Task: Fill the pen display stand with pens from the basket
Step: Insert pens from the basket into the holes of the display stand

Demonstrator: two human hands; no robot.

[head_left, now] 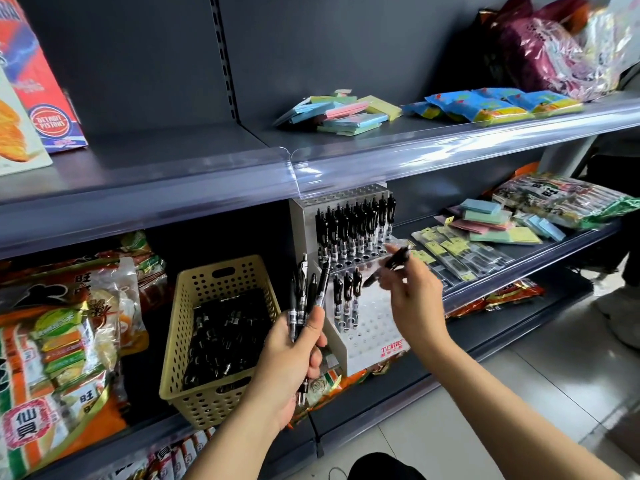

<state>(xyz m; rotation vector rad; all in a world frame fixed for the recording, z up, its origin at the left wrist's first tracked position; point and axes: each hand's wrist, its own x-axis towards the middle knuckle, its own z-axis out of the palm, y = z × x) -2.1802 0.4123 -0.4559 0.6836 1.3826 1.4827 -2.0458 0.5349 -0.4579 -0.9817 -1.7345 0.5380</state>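
Left hand (294, 362), fingers curled tight, grips a bunch of black pens (306, 296) upright. Their clip ends fan out above the fist, just in front of the left edge of the white pen display stand (377, 327). The right hand (414, 299) pinches a single black pen (393, 262) between thumb and fingertips. That pen is tilted, with its tip pointing down and left toward the stand's lower tier. Whether the tip touches the stand, I cannot tell.

The stand sits on the lower shelf (467, 344), tucked under the ledge of the shelf above, with red "TOME" lettering on its front. Its upper tier carries a packed row of black pens (356, 225). The lower tier has three standing pens (347, 292) at its left end, and rows of open holes show to their right.

Just left of the stand is a beige perforated basket (194, 306), tipped toward the aisle, with a heap of loose black pens (225, 336) in it. Further left lie orange and green snack bags (55, 341).

On the shelf to the right of the stand are pastel sticky notes (491, 220) and clear packets with yellow tags (460, 254). The top shelf holds more sticky-note pads (343, 112), blue packets (485, 105) and a red Detroit Pistons box (48, 98).
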